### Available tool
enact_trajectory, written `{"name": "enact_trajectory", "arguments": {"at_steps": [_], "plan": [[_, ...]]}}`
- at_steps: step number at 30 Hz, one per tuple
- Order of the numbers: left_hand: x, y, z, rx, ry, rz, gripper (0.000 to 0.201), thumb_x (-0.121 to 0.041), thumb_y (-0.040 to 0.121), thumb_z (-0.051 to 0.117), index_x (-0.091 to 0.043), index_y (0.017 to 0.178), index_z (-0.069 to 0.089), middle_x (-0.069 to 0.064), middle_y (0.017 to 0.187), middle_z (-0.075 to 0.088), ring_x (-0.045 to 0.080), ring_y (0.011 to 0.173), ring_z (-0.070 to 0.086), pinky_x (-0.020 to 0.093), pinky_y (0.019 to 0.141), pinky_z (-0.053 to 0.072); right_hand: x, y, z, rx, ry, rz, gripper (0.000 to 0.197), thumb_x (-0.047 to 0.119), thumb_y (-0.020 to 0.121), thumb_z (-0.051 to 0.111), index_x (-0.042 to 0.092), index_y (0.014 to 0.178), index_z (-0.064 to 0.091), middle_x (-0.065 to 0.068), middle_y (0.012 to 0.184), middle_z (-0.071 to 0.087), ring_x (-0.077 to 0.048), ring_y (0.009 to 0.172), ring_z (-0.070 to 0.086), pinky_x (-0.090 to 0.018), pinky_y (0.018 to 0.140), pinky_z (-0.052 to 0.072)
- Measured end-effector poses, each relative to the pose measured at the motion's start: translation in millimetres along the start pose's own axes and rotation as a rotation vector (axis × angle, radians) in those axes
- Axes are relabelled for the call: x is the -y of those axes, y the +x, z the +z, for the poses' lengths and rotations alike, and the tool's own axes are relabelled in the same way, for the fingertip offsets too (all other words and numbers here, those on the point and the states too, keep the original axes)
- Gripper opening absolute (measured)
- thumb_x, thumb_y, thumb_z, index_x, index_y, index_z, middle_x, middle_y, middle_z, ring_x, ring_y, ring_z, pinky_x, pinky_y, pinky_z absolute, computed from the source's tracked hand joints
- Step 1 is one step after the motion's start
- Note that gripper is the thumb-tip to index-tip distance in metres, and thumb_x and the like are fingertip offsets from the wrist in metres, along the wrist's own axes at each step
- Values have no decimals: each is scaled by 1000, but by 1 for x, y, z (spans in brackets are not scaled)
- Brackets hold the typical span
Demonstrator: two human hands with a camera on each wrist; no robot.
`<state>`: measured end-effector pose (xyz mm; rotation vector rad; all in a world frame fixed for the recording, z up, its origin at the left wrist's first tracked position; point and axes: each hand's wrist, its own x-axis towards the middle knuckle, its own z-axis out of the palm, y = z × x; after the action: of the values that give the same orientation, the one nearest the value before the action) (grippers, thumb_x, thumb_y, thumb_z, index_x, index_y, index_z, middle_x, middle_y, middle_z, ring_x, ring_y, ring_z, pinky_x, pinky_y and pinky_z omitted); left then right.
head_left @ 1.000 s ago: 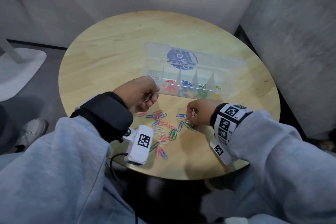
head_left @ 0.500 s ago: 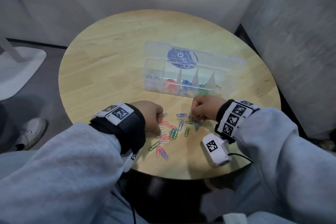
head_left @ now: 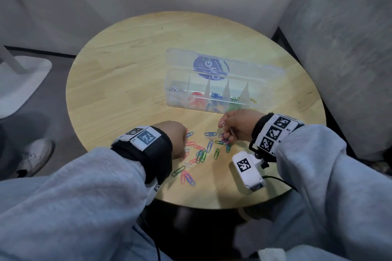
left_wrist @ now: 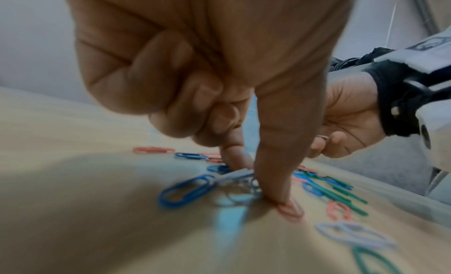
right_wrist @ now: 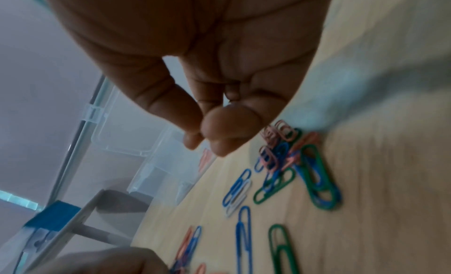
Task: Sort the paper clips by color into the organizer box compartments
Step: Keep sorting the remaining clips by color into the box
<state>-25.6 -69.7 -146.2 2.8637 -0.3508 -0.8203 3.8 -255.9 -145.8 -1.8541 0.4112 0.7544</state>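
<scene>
Loose paper clips (head_left: 201, 150) in red, blue, green and white lie on the round wooden table (head_left: 127, 74) near its front edge. My left hand (head_left: 184, 151) reaches down into the pile's left side. In the left wrist view its thumb and forefinger (left_wrist: 246, 174) pinch a white clip (left_wrist: 234, 176) against the tabletop. My right hand (head_left: 222, 125) hovers just above the pile's right side and pinches a small white clip (head_left: 222, 123) between thumb and forefinger. The clear organizer box (head_left: 169, 99) stands open behind, with white, red, blue, green and yellow clips in separate compartments, left to right.
The box lid (head_left: 265, 74) with a blue label lies back flat behind the compartments. A grey wall (head_left: 339, 48) rises close on the right. A white shoe (head_left: 34, 154) rests on the floor at the left. The table's far half is bare wood.
My left hand came back from the box's left compartment to the pile and pinched a clip. My right hand rose a little from the pile with a white clip.
</scene>
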Motion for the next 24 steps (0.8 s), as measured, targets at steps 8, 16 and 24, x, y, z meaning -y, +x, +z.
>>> {"name": "enact_trajectory", "arguments": {"at_steps": [8,16,24], "plan": [[1,3,3,15,-4,11,15,-24,77,68,-21,78,53,-1,82,56,21,77,50,23,66,35,3,0,8,-32,-69,-33,26,11,90,57,12,68,43,-7,59,45,-16,47,44,-21,40,39],[12,-2,-8,74,-280,42,18,-20,78,67,-19,65,55,-5,57,52,15,56,47,20,55,37,15,-7,24,-102,-1023,-165,13,20,81,66,23,76,55,12,67,46,-2,58,42,-19,50,34],[29,-6,-43,50,-1191,-3,27,-7,90,52,-14,64,47,0,61,38,6,40,32,11,36,26,14,-4,27,-92,-1129,-185,10,25,84,65,20,84,56,11,66,44,-6,61,43,-18,48,30]]}}
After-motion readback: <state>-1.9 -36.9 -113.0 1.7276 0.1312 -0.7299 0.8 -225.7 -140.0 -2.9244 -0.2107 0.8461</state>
